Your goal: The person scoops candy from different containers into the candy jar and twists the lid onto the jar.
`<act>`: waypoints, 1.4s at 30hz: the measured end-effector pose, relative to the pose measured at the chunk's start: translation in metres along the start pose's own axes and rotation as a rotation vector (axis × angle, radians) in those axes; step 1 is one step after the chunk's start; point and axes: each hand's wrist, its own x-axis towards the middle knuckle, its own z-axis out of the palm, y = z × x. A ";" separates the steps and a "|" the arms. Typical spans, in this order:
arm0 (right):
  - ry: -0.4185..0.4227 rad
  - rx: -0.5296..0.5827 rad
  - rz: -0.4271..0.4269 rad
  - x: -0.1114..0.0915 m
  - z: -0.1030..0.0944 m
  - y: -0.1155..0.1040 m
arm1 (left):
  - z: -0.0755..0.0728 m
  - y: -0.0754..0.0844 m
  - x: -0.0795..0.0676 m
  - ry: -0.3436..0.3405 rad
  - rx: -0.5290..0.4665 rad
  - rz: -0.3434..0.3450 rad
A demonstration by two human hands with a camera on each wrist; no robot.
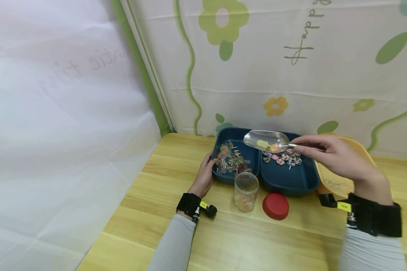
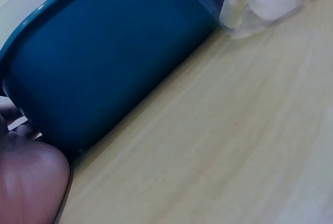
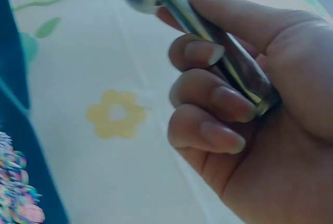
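My right hand (image 1: 342, 156) grips the handle of a metal scoop (image 1: 257, 137), its fingers curled round it in the right wrist view. A few yellow and orange pieces lie in the scoop, above a dark blue two-compartment tray (image 1: 289, 185). At the tray's left end, my left hand (image 1: 203, 175) holds the wall, thumb at the rim and fingers outside. Brownish popsicle-shaped charms (image 1: 232, 158) fill part of the left compartment; swirl lollipop charms (image 1: 285, 157) lie in the right one. A clear jar (image 1: 246, 188) stands open before the tray, several pieces at its bottom.
A red lid (image 1: 276, 206) lies on the wooden table (image 1: 237, 241), right of the jar. Beyond the tray's right end is a yellow tray (image 1: 335, 184), partly hidden by my right hand. A white printed cloth (image 1: 237, 75) hangs behind the table.
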 end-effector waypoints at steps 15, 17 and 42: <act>-0.134 -0.082 0.045 -0.039 -0.035 -0.006 | 0.000 0.001 0.000 -0.001 0.001 -0.005; -0.173 -0.095 0.027 -0.039 -0.034 -0.007 | 0.000 0.000 0.000 0.000 0.001 -0.007; -0.250 -0.144 -0.045 -0.031 -0.025 -0.015 | 0.000 0.000 0.000 0.004 -0.002 -0.013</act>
